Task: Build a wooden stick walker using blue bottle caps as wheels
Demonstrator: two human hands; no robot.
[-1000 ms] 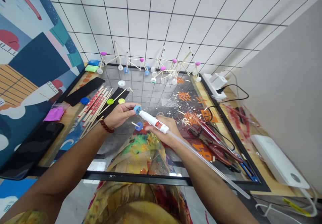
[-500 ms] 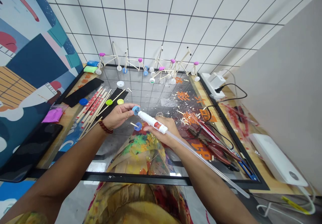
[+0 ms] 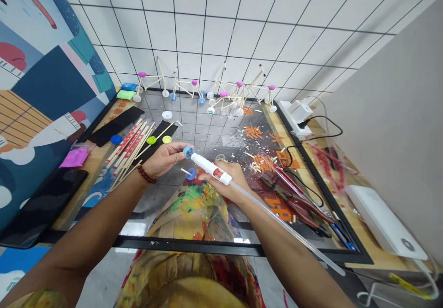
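Note:
My left hand (image 3: 165, 156) pinches a small blue bottle cap (image 3: 188, 151) over the glass tabletop (image 3: 207, 133). In my right hand (image 3: 230, 179) is a white glue gun (image 3: 211, 168), gripped like a pen, its tip touching the cap. A clear glue stick (image 3: 284, 225) trails back from the gun along my right forearm. Just below the cap lies a second blue cap (image 3: 191, 174) with a short wooden stick in it.
Chopsticks in red-and-white wrappers (image 3: 128, 145), green and yellow caps (image 3: 151, 139) and a dark phone (image 3: 41, 206) lie left. Stick-and-cap models (image 3: 221, 93) stand along the tiled wall. Pliers (image 3: 294, 197), wood chips, a power strip (image 3: 297, 114) and a white box (image 3: 380, 222) are right.

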